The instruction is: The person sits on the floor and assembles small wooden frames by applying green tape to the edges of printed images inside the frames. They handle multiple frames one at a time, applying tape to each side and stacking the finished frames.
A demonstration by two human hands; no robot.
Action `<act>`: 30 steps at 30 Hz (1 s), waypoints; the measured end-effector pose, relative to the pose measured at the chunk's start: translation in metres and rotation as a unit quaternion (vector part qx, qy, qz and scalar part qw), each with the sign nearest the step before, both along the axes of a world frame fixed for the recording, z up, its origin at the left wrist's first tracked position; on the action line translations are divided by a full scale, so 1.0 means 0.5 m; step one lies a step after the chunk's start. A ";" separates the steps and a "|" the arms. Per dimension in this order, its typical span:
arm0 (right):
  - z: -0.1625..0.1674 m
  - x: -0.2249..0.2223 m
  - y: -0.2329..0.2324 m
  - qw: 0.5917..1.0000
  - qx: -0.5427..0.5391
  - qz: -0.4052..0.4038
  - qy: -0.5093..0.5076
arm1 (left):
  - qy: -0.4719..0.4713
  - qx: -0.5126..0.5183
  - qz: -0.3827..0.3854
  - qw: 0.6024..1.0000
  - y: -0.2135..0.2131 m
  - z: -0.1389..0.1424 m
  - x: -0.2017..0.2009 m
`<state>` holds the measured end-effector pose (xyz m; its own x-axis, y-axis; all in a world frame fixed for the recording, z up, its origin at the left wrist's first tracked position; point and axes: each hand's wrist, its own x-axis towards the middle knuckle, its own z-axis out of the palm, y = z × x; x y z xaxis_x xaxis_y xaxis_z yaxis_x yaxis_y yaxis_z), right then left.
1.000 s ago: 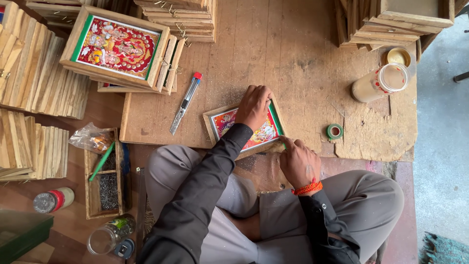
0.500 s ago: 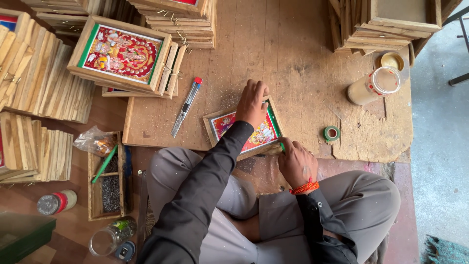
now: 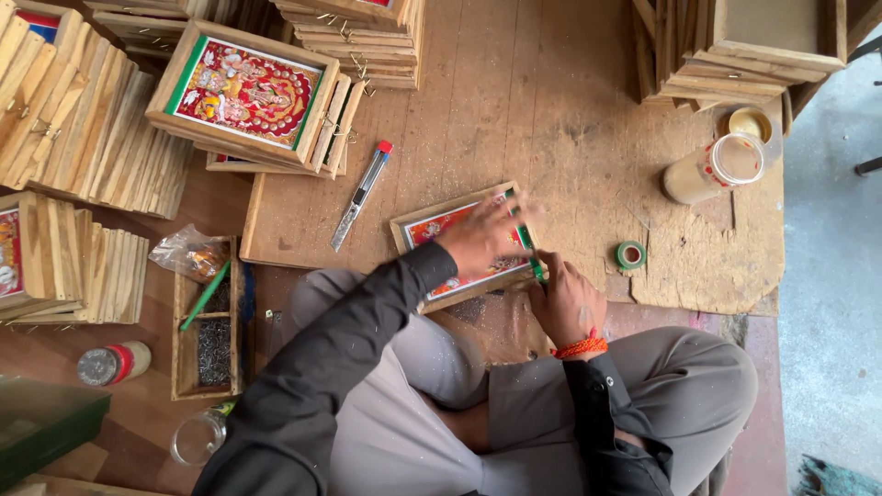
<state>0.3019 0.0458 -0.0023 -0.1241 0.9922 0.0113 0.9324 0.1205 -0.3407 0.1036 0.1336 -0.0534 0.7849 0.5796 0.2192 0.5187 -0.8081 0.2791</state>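
Wooden framed picture [image 3: 459,246] lies flat at the near edge of the work board [image 3: 570,119], in front of the seated person. Left hand [image 3: 487,234] presses on it, fingers spread (blurred). Right hand [image 3: 565,298] is curled at its right corner; what it grips cannot be told. Judged mid-assembly: print seated in frame, green border visible, edge work unfinished. Utility knife [image 3: 360,195] lies apart, untouched

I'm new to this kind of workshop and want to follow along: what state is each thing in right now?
Left hand: flat on the framed picture, fingers spread.
Right hand: closed at the frame's right edge.
Framed picture: lying face up on the board.
Knife: lying untouched.
Tape roll: lying flat, untouched.
Plastic jar: on its side, lid off.
Nail tray: open.
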 end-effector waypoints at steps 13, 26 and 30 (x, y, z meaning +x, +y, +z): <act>0.003 0.007 -0.009 1.000 -0.018 -0.011 -0.008 | 0.039 0.047 0.185 0.981 0.058 -0.042 -0.004; 0.014 0.034 -0.015 0.999 -0.033 -0.010 -0.009 | 0.050 0.034 0.216 0.975 0.029 0.007 -0.013; 0.032 0.031 -0.010 0.998 -0.056 -0.014 -0.014 | -0.008 0.001 0.234 0.972 0.046 0.028 -0.007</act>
